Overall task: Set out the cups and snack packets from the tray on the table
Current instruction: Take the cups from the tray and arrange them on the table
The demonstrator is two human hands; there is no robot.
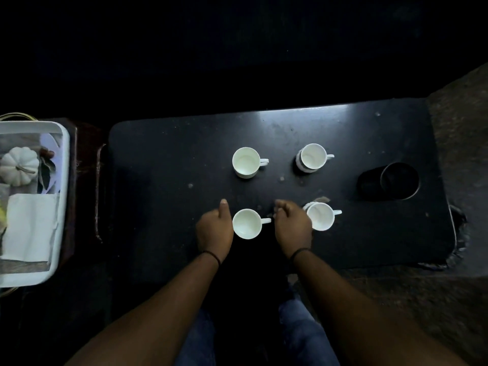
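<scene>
Four white cups stand on the dark table point(158, 167): a back-left cup point(246, 161), a back-right cup point(313, 157), a front-left cup point(247, 224) and a front-right cup point(320, 216). My left hand point(214, 229) rests against the left side of the front-left cup, thumb straight and pointing forward. My right hand point(291, 225) sits between the two front cups, its curled fingers meeting the tip of the front-left cup's handle. The white tray point(62, 180) lies at the far left. No snack packet is clearly seen.
In the tray lie a white pumpkin ornament point(18, 166), a folded white napkin point(30, 225) and a yellowish thing cut off by the frame edge. A black round container point(398, 180) stands at the table's right. A dark tray handle point(98, 191) borders the table's left side.
</scene>
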